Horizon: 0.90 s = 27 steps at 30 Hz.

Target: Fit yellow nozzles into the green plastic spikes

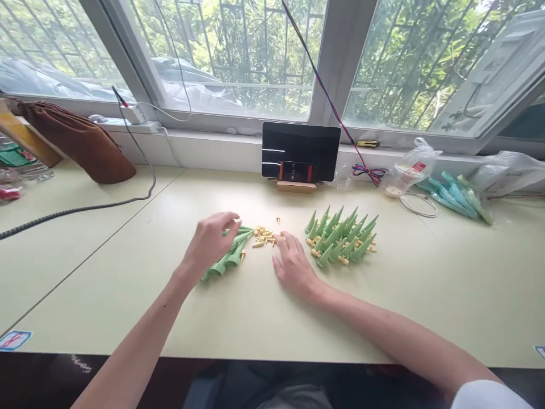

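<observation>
White cloth sleeve (477,395) sits nearest; pointed green cones (339,232) bristle beyond.

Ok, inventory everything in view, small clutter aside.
Lying ribbed cones: several, green, left of centre
Upright pointed cones: many, green, right of centre
Small loose pegs: many, yellow, between cone groups
Rectangular tablet: one, black, centre back
Rectangular phone: one, dark, before tablet
Drawstring pouch: one, brown, far left
Braided cable: one, black, left
Power strip: one, white, back left
Plastic bags: several, translucent, right
Seamed tabletop: one, pale yellow, beneath
Windows: several, grey-framed, behind
Left hand: one, bare, over lying cones
Right hand: one, bare, beside pegs
</observation>
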Motion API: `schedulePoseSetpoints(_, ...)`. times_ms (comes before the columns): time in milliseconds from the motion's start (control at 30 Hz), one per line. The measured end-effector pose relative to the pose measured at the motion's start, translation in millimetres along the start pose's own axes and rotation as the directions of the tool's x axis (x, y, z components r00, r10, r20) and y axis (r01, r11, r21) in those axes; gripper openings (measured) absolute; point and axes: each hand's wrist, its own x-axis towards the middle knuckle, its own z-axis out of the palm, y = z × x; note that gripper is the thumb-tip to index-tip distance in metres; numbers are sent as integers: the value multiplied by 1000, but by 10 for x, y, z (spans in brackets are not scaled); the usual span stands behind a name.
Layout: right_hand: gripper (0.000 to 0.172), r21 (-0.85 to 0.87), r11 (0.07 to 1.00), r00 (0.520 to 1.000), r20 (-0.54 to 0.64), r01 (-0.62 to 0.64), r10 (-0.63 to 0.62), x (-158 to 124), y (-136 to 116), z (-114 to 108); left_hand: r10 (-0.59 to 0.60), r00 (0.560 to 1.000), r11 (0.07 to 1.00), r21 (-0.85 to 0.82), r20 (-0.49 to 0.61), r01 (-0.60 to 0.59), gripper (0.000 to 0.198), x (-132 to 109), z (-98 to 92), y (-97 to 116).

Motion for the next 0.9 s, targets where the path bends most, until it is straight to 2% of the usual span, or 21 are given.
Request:
schedulePoseSetpoints(100, 49, 34, 999, 999, -39, -19, 21, -49, 30, -12, 52, 994, 993, 104, 93, -62, 22, 5, 130, 68)
schedulePoseSetpoints(167, 49, 52, 998, 997, -56, -43, 46, -45, 48, -9, 114, 990, 985, 117, 88, -124, 22, -31, 246, 134)
schedulePoseSetpoints(300, 44, 63, 995, 996, -48, -72, 75, -7, 85, -17, 255, 960, 967, -31, 116, -253, 19, -197, 468, 276)
schedulePoseSetpoints(367, 42, 92, 993, 996, -48, -74, 78, 1, 105, -28, 281, 949, 958, -92, 143, -270, 19, -283, 544, 324)
schedulePoseSetpoints(467, 39, 165, 984, 996, -52, -62, 72, -3, 125, -42, 266, 952, 960, -130, 153, -247, 21, -363, 607, 355)
schedulePoseSetpoints(567, 36, 199, 979, 997, -54, -48, 60, -8, 124, -50, 252, 963, 964, -115, 94, -241, 21, -374, 618, 354)
schedulePoseSetpoints(667, 35, 183, 982, 997, -57, -48, 59, -6, 114, -59, 223, 975, 975, 0, 8, -223, 21, -333, 575, 329)
schedulePoseSetpoints(767, 31, 154, 987, 997, -51, -43, 52, -7, 108, -77, 174, 985, 970, 171, 8, -173, 25, -271, 483, 261)
schedulePoseSetpoints(900, 25, 126, 992, 999, -44, -20, 25, -18, 105, -105, 42, 999, 956, 290, 3, -41, 15, -221, 361, 116)
